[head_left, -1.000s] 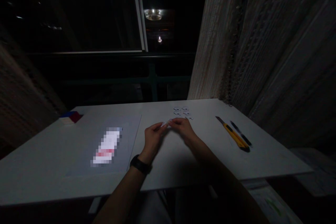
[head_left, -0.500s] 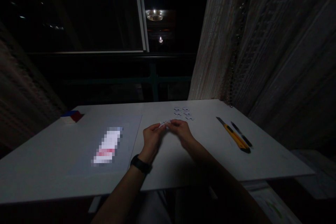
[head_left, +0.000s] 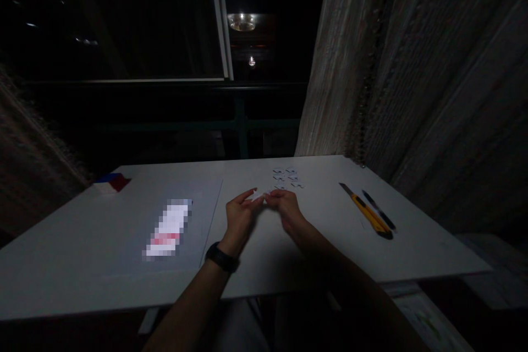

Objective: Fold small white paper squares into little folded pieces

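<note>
Left fingers looser, tiny white scrap

Dim room: white table, dark window, pale curtain.

Matt white table, small paper piece, rough woven curtain

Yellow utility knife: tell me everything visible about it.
The utility knife has a yellow body, seemingly plastic, a dark near end and a grey blade tip at the far end. It lies flat on the white table, pointing away and leftward, close beside a black pen on its right. The left hand and right hand are apart from it, pinching a small white piece.
</note>
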Demonstrator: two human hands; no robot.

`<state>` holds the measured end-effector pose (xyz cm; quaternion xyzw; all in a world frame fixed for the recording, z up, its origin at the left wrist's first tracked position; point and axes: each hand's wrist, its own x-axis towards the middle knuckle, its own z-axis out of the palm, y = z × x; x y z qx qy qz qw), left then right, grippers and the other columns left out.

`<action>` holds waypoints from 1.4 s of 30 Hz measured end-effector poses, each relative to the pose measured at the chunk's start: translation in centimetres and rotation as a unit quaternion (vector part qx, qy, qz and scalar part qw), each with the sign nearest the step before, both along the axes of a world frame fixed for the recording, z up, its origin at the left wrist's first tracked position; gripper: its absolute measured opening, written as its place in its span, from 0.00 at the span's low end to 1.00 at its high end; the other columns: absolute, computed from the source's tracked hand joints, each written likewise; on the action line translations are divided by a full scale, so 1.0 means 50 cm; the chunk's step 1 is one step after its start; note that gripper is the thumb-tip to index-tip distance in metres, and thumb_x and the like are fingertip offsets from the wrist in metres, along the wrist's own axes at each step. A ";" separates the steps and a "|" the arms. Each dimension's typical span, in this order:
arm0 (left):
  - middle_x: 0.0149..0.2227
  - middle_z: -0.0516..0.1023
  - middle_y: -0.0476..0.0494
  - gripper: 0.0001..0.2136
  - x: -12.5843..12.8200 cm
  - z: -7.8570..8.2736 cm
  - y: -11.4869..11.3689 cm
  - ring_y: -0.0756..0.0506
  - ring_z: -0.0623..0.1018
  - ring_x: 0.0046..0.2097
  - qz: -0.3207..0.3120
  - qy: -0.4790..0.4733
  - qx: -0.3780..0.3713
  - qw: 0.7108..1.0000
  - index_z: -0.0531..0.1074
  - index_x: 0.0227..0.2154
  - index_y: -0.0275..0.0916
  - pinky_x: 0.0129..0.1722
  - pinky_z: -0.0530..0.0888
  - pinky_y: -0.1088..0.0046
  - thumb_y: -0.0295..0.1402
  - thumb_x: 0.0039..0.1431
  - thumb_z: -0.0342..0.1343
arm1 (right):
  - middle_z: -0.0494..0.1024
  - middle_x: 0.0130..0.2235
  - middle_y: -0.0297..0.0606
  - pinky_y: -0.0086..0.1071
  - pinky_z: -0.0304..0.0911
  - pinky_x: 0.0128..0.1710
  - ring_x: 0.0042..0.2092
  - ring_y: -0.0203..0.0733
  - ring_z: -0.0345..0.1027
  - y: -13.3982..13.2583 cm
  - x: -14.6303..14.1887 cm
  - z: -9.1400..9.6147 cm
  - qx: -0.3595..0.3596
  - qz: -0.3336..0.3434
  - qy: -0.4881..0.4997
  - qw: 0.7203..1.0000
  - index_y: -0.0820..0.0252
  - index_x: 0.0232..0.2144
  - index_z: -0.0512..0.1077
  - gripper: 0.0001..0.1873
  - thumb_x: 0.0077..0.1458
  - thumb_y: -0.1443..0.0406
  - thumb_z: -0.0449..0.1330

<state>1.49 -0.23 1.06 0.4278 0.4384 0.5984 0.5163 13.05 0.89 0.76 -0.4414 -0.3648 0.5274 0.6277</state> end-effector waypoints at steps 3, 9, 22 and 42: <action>0.28 0.79 0.39 0.29 -0.002 -0.003 0.005 0.47 0.77 0.30 0.005 -0.030 0.003 1.000 0.71 0.43 0.29 0.34 0.71 0.71 0.32 0.34 0.68 | 0.70 0.19 0.30 0.29 0.56 0.29 0.24 0.31 0.61 0.002 0.001 0.002 0.026 0.010 0.000 1.000 0.63 0.18 0.71 0.13 0.25 0.63 0.69; 0.31 0.79 0.40 0.31 -0.006 -0.006 0.006 0.49 0.77 0.33 -0.008 -0.110 0.005 0.994 0.65 0.50 0.32 0.40 0.69 0.70 0.33 0.39 0.66 | 0.76 0.29 0.34 0.31 0.60 0.35 0.31 0.36 0.68 0.007 -0.001 -0.008 0.043 0.062 0.007 0.997 0.60 0.31 0.73 0.21 0.28 0.65 0.68; 0.34 0.76 0.40 0.19 -0.011 -0.019 0.028 0.48 0.74 0.34 0.003 -0.046 0.045 0.998 0.74 0.35 0.33 0.33 0.69 0.73 0.38 0.39 0.64 | 0.69 0.17 0.27 0.27 0.56 0.23 0.20 0.31 0.62 0.021 0.046 -0.002 0.057 0.149 -0.148 0.976 0.64 0.32 0.72 0.19 0.30 0.68 0.65; 0.28 0.76 0.38 0.13 -0.006 -0.009 0.014 0.45 0.78 0.28 -0.145 -0.048 -0.105 0.983 0.70 0.28 0.31 0.21 0.73 0.78 0.37 0.46 0.62 | 0.70 0.20 0.28 0.25 0.56 0.21 0.22 0.32 0.63 0.027 0.054 0.003 0.153 0.085 -0.241 0.955 0.59 0.30 0.67 0.09 0.41 0.68 0.59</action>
